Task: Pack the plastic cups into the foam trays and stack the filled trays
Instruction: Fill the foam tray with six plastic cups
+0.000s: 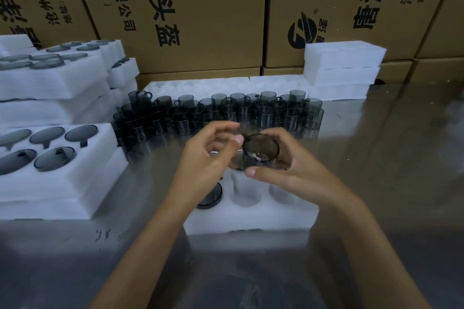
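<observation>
A white foam tray with round pockets lies on the steel table in front of me. One dark cup sits in its near-left pocket. My right hand grips a smoky transparent plastic cup above the tray's far pockets, with its mouth tilted toward me. My left hand hovers just left of that cup with its fingers curled, fingertips near the rim; I cannot tell whether they touch it. Several loose cups with handles stand crowded behind the tray.
Filled foam trays are stacked at the left, with more stacks behind them. Empty foam trays are piled at the back right, and one long one lies behind the cups. Cardboard boxes wall the back.
</observation>
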{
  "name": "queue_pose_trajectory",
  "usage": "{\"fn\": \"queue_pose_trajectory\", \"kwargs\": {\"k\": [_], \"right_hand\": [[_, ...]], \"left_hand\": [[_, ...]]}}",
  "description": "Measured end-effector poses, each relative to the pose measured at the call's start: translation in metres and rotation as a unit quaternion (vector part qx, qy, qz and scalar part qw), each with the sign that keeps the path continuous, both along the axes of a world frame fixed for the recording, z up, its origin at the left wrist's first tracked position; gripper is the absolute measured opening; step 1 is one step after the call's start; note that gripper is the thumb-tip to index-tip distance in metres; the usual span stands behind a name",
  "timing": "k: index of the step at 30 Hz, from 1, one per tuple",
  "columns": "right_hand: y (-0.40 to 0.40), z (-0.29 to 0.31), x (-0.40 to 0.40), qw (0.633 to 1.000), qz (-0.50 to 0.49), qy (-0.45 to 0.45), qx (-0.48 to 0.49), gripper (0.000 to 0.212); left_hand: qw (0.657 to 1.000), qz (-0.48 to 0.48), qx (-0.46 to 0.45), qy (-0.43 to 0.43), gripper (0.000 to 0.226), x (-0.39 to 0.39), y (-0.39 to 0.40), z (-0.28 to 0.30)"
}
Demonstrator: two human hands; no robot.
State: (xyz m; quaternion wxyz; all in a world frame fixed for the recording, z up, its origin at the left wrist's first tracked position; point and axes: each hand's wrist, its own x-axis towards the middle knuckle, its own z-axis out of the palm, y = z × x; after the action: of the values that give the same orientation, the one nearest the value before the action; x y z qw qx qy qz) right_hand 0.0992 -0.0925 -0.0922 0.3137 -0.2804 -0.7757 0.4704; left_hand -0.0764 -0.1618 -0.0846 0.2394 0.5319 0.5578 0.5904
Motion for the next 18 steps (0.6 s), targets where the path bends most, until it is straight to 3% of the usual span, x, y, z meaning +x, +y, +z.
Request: {"fn": "queue_pose_trajectory", "kwargs": {"k": [6, 11, 18], "right_hand": [[-0.005, -0.005, -0.002, 0.996, 0.056, -0.066, 0.015, 0.048], [-0.005, -0.01, -0.005, 0.992, 0.046, -0.11, 0.036, 0.049], [-0.001, -0.013, -0.001, 0.978, 0.01, -0.2, 0.058, 0.06]], "left_hand": [[0.995, -0.028, -0.092, 0.014, 0.011, -0.019, 0.002, -0.004], [0.983, -0.07, -0.16, 0.065, 0.01, -0.032, 0.002, -0.007], [0.98, -0.089, -0.157, 0.084, 0.006, -0.031, 0.003, -0.01]]}}
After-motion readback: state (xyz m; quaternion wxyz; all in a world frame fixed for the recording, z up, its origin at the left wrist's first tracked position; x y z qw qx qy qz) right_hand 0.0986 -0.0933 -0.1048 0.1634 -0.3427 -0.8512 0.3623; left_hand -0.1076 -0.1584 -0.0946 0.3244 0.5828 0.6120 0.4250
